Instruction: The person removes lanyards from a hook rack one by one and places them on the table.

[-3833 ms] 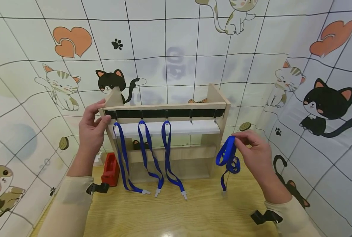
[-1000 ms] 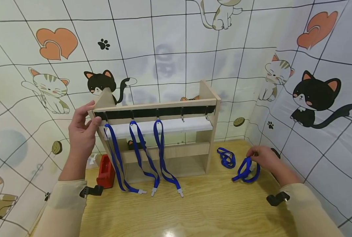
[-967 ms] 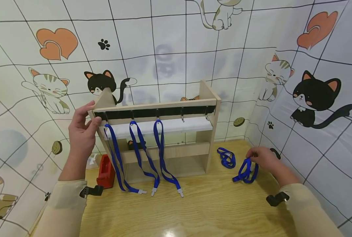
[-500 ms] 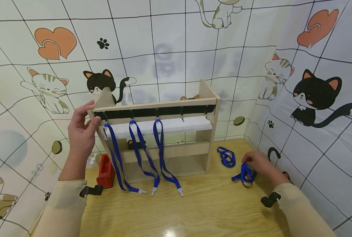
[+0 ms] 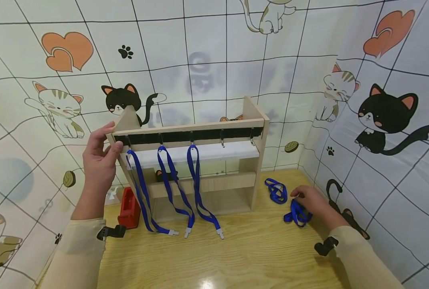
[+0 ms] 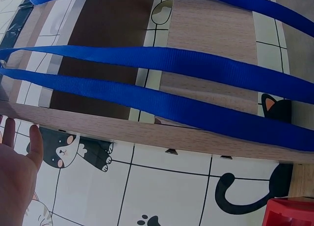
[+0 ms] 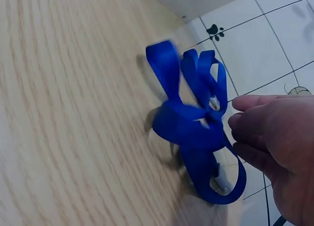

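Note:
My left hand (image 5: 100,156) grips the upper left corner of a small light-wood shelf (image 5: 201,182), thumb in front and fingers at the side panel. Three blue lanyards hang from hooks on its black strip (image 5: 176,137); one hanging lanyard (image 6: 162,96) crosses the left wrist view. To the right, my right hand (image 5: 313,200) pinches a bunched blue lanyard (image 7: 189,125) low over the table, its loops gathered at the fingertips and partly blurred. Another coiled blue lanyard (image 5: 276,190) lies behind it, beside the shelf. Two hooks at the right carry nothing.
A red holder (image 5: 129,208) stands at the shelf's left side, with a small pale object (image 5: 112,196) behind it. The wood-grain table (image 5: 207,261) extends toward me. Cloth walls (image 5: 214,60) printed with cats enclose the back and sides.
My right hand has moved from beside the shelf to farther right, then slightly back left. The lanyard there has bunched up. My left hand keeps its grip on the shelf.

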A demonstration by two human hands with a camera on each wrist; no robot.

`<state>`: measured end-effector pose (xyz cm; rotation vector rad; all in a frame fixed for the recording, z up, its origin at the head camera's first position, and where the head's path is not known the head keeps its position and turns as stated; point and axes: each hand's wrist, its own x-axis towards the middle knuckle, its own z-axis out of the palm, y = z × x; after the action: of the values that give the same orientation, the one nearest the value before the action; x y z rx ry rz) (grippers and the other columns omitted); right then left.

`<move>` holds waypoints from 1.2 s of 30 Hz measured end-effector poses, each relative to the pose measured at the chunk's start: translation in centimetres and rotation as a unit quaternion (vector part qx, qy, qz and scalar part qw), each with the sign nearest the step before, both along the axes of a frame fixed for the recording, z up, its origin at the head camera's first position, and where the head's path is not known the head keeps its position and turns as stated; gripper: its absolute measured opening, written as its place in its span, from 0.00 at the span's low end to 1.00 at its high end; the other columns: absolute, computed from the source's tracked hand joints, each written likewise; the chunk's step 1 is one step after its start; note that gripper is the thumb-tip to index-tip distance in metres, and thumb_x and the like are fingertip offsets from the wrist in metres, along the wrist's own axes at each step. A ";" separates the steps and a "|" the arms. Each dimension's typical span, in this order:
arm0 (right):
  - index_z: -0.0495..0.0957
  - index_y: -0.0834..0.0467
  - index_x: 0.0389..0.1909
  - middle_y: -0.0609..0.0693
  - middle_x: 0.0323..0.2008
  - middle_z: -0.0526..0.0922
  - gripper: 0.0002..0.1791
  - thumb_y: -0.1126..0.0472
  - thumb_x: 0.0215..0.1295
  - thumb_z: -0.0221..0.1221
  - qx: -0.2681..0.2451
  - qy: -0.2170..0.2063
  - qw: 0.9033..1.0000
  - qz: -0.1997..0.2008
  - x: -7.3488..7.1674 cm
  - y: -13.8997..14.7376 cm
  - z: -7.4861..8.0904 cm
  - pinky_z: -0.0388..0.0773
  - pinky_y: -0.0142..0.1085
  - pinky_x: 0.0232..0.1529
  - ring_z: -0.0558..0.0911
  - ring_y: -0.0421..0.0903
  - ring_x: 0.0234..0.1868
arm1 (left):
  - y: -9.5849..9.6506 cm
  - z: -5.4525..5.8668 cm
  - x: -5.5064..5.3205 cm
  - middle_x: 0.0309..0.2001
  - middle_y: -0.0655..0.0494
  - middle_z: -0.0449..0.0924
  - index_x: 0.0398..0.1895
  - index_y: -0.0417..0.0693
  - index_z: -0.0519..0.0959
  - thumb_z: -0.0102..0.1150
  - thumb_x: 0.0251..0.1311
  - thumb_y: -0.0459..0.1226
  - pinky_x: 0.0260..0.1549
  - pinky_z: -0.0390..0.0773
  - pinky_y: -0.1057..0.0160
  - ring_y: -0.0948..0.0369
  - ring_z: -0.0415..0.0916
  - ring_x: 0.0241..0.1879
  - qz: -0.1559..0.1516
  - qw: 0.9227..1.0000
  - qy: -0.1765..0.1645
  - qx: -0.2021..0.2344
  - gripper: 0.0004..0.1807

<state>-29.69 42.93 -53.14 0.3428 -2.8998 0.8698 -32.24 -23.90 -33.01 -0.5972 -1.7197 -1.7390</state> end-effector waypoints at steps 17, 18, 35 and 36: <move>0.88 0.62 0.49 0.56 0.46 0.90 0.05 0.67 0.77 0.69 -0.110 0.069 0.988 -0.081 2.2 -4.6 1.7 0.83 0.36 0.43 0.86 0.50 0.45 | 0.0 0.0 0.0 0.78 0.48 0.74 0.72 0.40 0.78 0.66 0.76 0.28 0.67 0.80 0.62 0.48 0.68 0.77 0.001 1.000 0.001 0.002 0.23; 0.88 0.61 0.49 0.55 0.45 0.90 0.05 0.67 0.77 0.69 -0.119 0.078 0.986 -0.084 2.4 -5.2 1.9 0.83 0.33 0.43 0.86 0.48 0.44 | 0.1 0.0 0.0 0.78 0.48 0.74 0.72 0.40 0.78 0.66 0.76 0.28 0.66 0.80 0.63 0.48 0.68 0.77 0.000 1.000 0.002 0.002 0.23; 0.86 0.62 0.56 0.53 0.43 0.86 0.15 0.70 0.70 0.74 -0.281 0.263 0.923 0.027 5.2 -21.4 7.1 0.82 0.27 0.39 0.84 0.44 0.37 | 0.0 -0.1 -0.1 0.78 0.49 0.74 0.72 0.40 0.78 0.65 0.76 0.27 0.65 0.81 0.65 0.48 0.69 0.77 -0.005 1.000 0.007 0.005 0.23; 0.86 0.62 0.56 0.53 0.43 0.86 0.16 0.70 0.70 0.74 -0.282 0.261 0.922 0.040 5.2 -22.4 7.3 0.83 0.27 0.40 0.84 0.44 0.38 | 0.0 -0.1 -0.1 0.78 0.49 0.75 0.71 0.40 0.78 0.65 0.76 0.27 0.64 0.81 0.65 0.48 0.69 0.76 -0.004 1.000 0.007 0.005 0.23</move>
<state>-24.52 20.52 -45.81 0.5345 -2.0565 1.3297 -32.34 -23.86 -33.13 -0.6117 -1.6990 -1.7445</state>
